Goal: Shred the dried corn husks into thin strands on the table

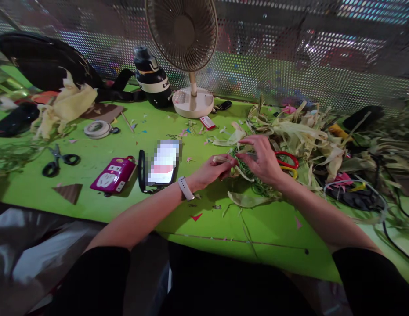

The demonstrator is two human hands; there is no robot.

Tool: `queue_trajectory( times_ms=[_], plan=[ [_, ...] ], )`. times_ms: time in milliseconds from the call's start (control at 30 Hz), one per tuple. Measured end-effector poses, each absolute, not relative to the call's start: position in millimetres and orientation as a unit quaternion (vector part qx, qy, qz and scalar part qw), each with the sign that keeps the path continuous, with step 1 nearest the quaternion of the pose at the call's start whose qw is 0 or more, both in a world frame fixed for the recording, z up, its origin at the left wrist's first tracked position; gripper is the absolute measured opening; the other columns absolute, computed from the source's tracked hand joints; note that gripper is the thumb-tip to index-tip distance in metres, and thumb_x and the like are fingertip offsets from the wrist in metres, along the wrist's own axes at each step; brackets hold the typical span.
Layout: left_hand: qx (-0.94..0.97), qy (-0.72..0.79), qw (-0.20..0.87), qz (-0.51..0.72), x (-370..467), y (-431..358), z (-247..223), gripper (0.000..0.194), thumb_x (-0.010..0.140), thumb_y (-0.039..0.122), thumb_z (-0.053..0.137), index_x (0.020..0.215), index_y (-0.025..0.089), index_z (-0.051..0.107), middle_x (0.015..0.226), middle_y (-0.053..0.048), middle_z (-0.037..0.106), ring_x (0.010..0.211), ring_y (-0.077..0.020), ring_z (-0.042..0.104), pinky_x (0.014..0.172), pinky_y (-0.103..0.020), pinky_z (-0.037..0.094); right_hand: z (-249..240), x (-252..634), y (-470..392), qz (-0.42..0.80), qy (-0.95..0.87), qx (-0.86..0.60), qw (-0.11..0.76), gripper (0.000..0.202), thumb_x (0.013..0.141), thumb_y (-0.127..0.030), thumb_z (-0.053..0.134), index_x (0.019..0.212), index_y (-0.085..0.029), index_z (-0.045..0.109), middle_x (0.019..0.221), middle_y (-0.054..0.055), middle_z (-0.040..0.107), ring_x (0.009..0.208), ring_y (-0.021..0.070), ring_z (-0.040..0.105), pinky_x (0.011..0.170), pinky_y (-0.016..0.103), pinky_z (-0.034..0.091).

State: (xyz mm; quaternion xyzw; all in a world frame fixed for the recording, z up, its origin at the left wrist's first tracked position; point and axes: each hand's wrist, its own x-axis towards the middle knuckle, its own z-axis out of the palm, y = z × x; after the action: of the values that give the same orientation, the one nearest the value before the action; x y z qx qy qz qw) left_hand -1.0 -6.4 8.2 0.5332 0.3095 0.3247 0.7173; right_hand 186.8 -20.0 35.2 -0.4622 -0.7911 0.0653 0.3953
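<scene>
Pinched fingers of my left hand (220,167) grip a pale strip of corn husk (223,159). My right hand (261,160) reaches in from the other side, fingers bent over green strands (245,166); whether it pinches anything is hidden. The two hands are close together, fingertips almost meeting. Under and beside my right hand lie scissors with red and yellow handles (287,159), partly covered. A loose corn husk (248,199) rests on the green table (204,224) just below my hands.
A heap of dry husks (299,134) spreads to the right. Left of my hands are a lit phone (163,162), a purple case (114,175), black scissors (61,160) and a tape roll (97,129). Behind stand a fan (193,103), a black bottle (153,83) and a black bag (46,61).
</scene>
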Motion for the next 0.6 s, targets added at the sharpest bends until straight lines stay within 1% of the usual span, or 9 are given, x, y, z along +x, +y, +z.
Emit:
queue_trajectory(
  times_ms=[33, 100, 167, 233, 267, 367, 467, 600],
  plan=[
    [0.504, 0.316, 0.729, 0.338, -0.8, -5.2, 7.9, 0.027, 0.08, 0.041, 0.068, 0.08, 0.016, 0.06, 0.053, 0.004, 0.054, 0.046, -0.0068, 0.046, 0.046, -0.02, 0.035, 38.3, 187.8, -20.7, 0.044, -0.783, -0.47, 0.405, 0.016, 0.09, -0.036, 0.056, 0.094, -0.021, 0.061, 0.095, 0.01, 0.065, 0.097, 0.0252, 0.059, 0.087, 0.041, 0.046],
    [0.444, 0.323, 0.752, 0.365, -0.2, -2.9, 8.0, 0.025, 0.082, 0.039, 0.065, 0.081, 0.016, 0.057, 0.06, 0.001, 0.061, 0.051, -0.0084, 0.054, 0.048, -0.02, 0.039, 43.7, 189.4, -22.2, 0.049, -0.783, -0.481, 0.391, 0.023, 0.093, -0.039, 0.051, 0.083, -0.02, 0.06, 0.084, 0.009, 0.063, 0.085, 0.0226, 0.058, 0.079, 0.037, 0.045],
    [0.407, 0.322, 0.768, 0.376, 0.7, -1.5, 8.6, 0.023, 0.083, 0.037, 0.064, 0.079, 0.016, 0.056, 0.065, 0.0, 0.064, 0.055, -0.0093, 0.057, 0.051, -0.021, 0.042, 46.1, 189.9, -23.5, 0.104, -0.805, -0.482, 0.331, 0.03, 0.094, -0.039, 0.048, 0.076, -0.019, 0.06, 0.074, 0.006, 0.061, 0.072, 0.0188, 0.056, 0.07, 0.033, 0.043],
    [0.396, 0.32, 0.773, 0.378, 1.5, -1.4, 9.0, 0.024, 0.084, 0.037, 0.063, 0.078, 0.016, 0.055, 0.066, 0.0, 0.064, 0.056, -0.0097, 0.057, 0.052, -0.022, 0.044, 44.9, 189.4, -23.7, 0.167, -0.814, -0.483, 0.275, 0.029, 0.092, -0.04, 0.05, 0.076, -0.018, 0.061, 0.073, 0.005, 0.063, 0.067, 0.0163, 0.056, 0.065, 0.03, 0.041],
    [0.396, 0.32, 0.775, 0.375, 1.8, -1.8, 8.9, 0.024, 0.084, 0.037, 0.063, 0.078, 0.016, 0.055, 0.066, 0.0, 0.064, 0.057, -0.0097, 0.058, 0.052, -0.022, 0.044, 43.3, 188.9, -23.3, 0.19, -0.812, -0.486, 0.262, 0.027, 0.091, -0.039, 0.052, 0.077, -0.018, 0.062, 0.073, 0.004, 0.065, 0.067, 0.0155, 0.057, 0.064, 0.028, 0.041],
    [0.408, 0.325, 0.767, 0.374, 1.7, -3.4, 8.5, 0.026, 0.083, 0.038, 0.066, 0.079, 0.017, 0.052, 0.064, 0.002, 0.062, 0.054, -0.0086, 0.055, 0.05, -0.021, 0.04, 38.4, 187.5, -21.3, 0.223, -0.803, -0.484, 0.266, 0.022, 0.09, -0.034, 0.054, 0.079, -0.018, 0.062, 0.074, 0.003, 0.067, 0.066, 0.0141, 0.058, 0.063, 0.026, 0.041],
    [0.448, 0.336, 0.735, 0.381, 0.9, -4.9, 9.2, 0.028, 0.081, 0.04, 0.068, 0.08, 0.018, 0.051, 0.06, 0.003, 0.06, 0.049, -0.007, 0.05, 0.048, -0.021, 0.036, 37.0, 187.0, -20.3, 0.223, -0.805, -0.473, 0.28, 0.021, 0.09, -0.032, 0.053, 0.077, -0.018, 0.061, 0.072, 0.003, 0.066, 0.065, 0.0133, 0.057, 0.061, 0.025, 0.041],
    [0.491, 0.353, 0.695, 0.389, 1.0, -7.2, 12.7, 0.03, 0.082, 0.043, 0.067, 0.08, 0.019, 0.049, 0.059, 0.004, 0.059, 0.05, -0.0076, 0.05, 0.051, -0.022, 0.039, 39.1, 187.0, -21.4, 0.202, -0.801, -0.476, 0.302, 0.018, 0.089, -0.029, 0.054, 0.076, -0.018, 0.06, 0.072, 0.003, 0.064, 0.065, 0.0134, 0.056, 0.062, 0.025, 0.041]
  ],
)
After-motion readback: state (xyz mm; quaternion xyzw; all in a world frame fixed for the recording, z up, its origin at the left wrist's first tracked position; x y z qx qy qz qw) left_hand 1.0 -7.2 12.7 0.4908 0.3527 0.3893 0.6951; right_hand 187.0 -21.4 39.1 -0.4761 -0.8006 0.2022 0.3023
